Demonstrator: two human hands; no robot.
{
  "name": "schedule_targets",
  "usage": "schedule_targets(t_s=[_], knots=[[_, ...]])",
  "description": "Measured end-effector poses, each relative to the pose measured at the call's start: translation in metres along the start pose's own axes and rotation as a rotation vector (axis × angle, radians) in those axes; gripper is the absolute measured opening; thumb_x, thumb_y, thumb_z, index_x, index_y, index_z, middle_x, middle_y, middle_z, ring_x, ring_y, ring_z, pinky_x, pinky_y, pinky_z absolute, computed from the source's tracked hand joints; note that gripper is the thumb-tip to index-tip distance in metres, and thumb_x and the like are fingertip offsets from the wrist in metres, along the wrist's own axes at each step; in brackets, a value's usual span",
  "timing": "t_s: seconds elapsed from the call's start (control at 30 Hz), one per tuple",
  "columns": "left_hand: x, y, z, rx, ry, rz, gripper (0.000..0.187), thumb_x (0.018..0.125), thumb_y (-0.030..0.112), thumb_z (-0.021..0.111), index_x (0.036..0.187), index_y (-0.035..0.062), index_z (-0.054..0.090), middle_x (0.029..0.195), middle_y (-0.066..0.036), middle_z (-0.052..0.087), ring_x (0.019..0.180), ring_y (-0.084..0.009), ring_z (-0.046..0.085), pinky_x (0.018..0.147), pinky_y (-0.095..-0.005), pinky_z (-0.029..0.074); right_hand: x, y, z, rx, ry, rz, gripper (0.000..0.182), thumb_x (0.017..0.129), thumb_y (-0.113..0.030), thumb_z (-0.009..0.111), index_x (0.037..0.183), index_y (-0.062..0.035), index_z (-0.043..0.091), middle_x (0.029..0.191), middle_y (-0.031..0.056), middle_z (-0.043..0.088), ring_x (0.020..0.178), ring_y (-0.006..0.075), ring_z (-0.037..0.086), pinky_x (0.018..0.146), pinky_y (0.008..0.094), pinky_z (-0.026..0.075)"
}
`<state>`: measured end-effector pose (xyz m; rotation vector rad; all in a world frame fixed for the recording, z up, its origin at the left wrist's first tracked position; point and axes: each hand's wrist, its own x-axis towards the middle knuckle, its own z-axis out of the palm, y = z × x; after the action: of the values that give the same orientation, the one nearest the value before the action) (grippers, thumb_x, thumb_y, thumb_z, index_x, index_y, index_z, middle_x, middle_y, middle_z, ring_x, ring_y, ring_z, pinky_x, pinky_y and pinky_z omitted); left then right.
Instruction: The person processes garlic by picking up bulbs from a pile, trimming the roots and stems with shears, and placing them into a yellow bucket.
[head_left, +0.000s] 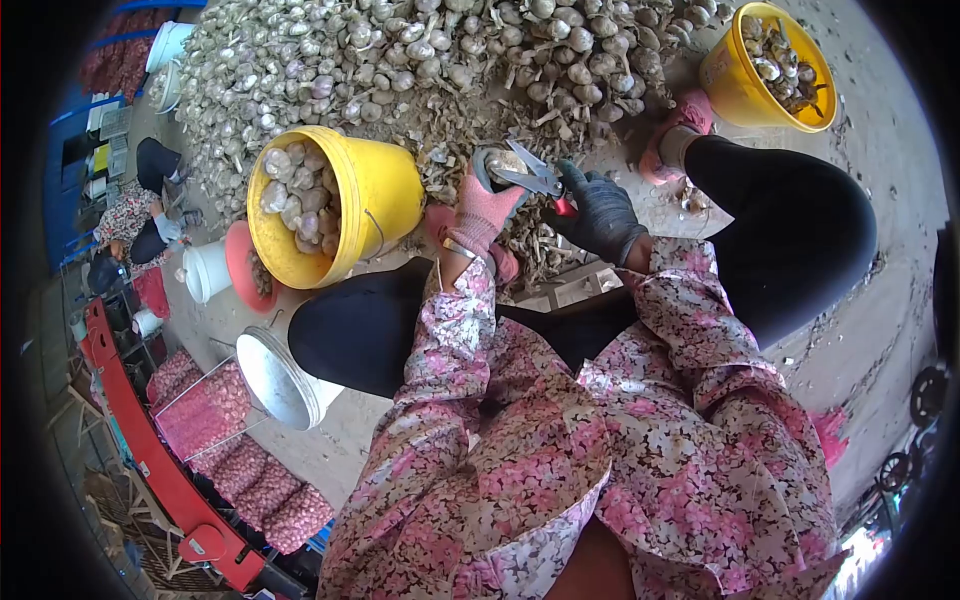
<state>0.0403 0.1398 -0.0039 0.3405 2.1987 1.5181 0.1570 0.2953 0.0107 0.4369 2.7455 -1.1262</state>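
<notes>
My left hand [484, 205], in a pink and grey glove, is closed around a garlic bulb [507, 165]. In a dark grey glove, my right hand [602, 212] grips the red handles of a pair of scissors [538, 176], whose blades are spread apart beside the bulb. Left of my hands, a tilted yellow bucket [385, 195] holds several cleaned garlic bulbs [303, 195]. Behind my hands rises a large heap of garlic [400, 60]. Dry trimmings [540, 240] lie on the floor below the scissors.
Another yellow bucket [725, 75] with garlic stands at the upper right. White buckets [275, 375] [207, 270] and a red basin [245, 262] are at left. A person [135, 220] sits at far left. Filled mesh sacks [215, 410] lie beside a red metal beam [150, 450].
</notes>
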Motion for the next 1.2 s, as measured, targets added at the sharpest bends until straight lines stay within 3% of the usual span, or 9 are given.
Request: schedule_targets(t_s=[0.4,0.53,0.63,0.67,0.73,0.8,0.87,1.03,1.2], knots=[[0.003,-0.016,0.002,0.111,-0.127,-0.101,0.061,0.060,0.009,0.081,0.113,0.0033,0.051,0.101,-0.008,0.062,0.094,-0.0170,0.060,0.084,-0.0298,0.048,0.013,0.035,0.030,-0.039,-0.098,0.026,0.026,0.077,-0.022,0.059,0.098,-0.0077,0.056,0.081,0.0196,0.063,0.079,0.0381,0.062,0.070,0.0475,0.048],[0.001,-0.008,0.000,-0.030,-0.253,0.222,0.056,0.067,-0.005,0.070,0.119,0.0034,0.050,0.113,-0.007,0.058,0.101,-0.0164,0.058,0.083,-0.0301,0.050,0.020,0.053,0.039,-0.049,-0.058,0.047,0.020,0.080,-0.022,0.054,0.086,-0.0068,0.065,0.078,0.0204,0.063,0.079,0.0373,0.062,0.071,0.0464,0.048],[-0.001,-0.001,-0.018,-0.710,-0.165,-0.013,0.055,0.077,-0.010,0.061,0.128,0.0047,0.044,0.113,-0.010,0.057,0.100,-0.0223,0.059,0.072,-0.0342,0.055,0.018,0.057,0.055,0.109,-0.049,0.159,0.022,0.084,-0.024,0.055,0.086,-0.0034,0.063,0.071,0.0171,0.064,0.066,0.0334,0.063,0.062,0.0413,0.049],[-0.002,0.003,-0.030,-0.753,-0.130,0.032,0.053,0.079,-0.008,0.060,0.128,0.0060,0.044,0.113,-0.011,0.058,0.097,-0.0212,0.060,0.074,-0.0337,0.054,0.018,0.054,0.057,0.105,-0.046,0.143,0.022,0.084,-0.024,0.055,0.086,-0.0034,0.063,0.071,0.0171,0.064,0.066,0.0334,0.063,0.062,0.0413,0.049],[-0.001,0.021,-0.052,-1.060,-0.039,0.204,0.046,0.086,0.003,0.058,0.130,0.0083,0.045,0.113,-0.010,0.058,0.095,-0.0188,0.060,0.082,-0.0327,0.049,0.015,0.033,0.056,1.097,-0.216,0.521,0.025,0.085,-0.030,0.061,0.083,-0.0043,0.061,0.064,0.0070,0.060,0.052,0.0210,0.058,0.051,0.0341,0.047],[0.005,0.041,-0.096,-1.530,-0.082,0.393,0.050,0.091,0.020,0.056,0.136,0.0085,0.037,0.122,-0.012,0.055,0.101,-0.0175,0.056,0.081,-0.0304,0.047,0.015,0.016,0.044,1.242,-0.208,0.602,0.027,0.085,-0.033,0.064,0.082,-0.0071,0.060,0.062,0.0006,0.054,0.048,0.0114,0.051,0.045,0.0278,0.043],[0.006,0.046,-0.109,-1.838,-0.025,0.423,0.042,0.091,0.026,0.055,0.129,0.0105,0.047,0.129,-0.017,0.052,0.114,-0.0239,0.053,0.086,-0.0355,0.046,0.022,0.014,0.045,1.292,-0.236,0.653,0.029,0.086,-0.036,0.064,0.086,-0.0069,0.060,0.065,0.0039,0.057,0.051,0.0154,0.055,0.047,0.0308,0.046],[0.086,-0.026,-0.064,-0.999,0.390,-0.222,0.033,0.082,0.012,0.064,0.113,0.0138,0.053,0.092,-0.001,0.059,0.085,-0.0164,0.059,0.072,-0.0291,0.048,0.034,0.013,0.058,1.596,-0.172,0.774,0.031,0.087,-0.038,0.060,0.090,-0.0071,0.059,0.071,0.0075,0.061,0.057,0.0192,0.060,0.049,0.0328,0.048],[0.214,-0.092,-0.027,-0.169,0.395,-0.227,0.041,0.077,-0.004,0.059,0.117,0.0054,0.056,0.110,-0.010,0.060,0.097,-0.0218,0.059,0.078,-0.0291,0.049,0.042,0.008,0.049,1.550,-0.101,0.867,0.033,0.087,-0.039,0.061,0.089,-0.0061,0.058,0.070,0.0062,0.059,0.057,0.0181,0.058,0.050,0.0318,0.048]])
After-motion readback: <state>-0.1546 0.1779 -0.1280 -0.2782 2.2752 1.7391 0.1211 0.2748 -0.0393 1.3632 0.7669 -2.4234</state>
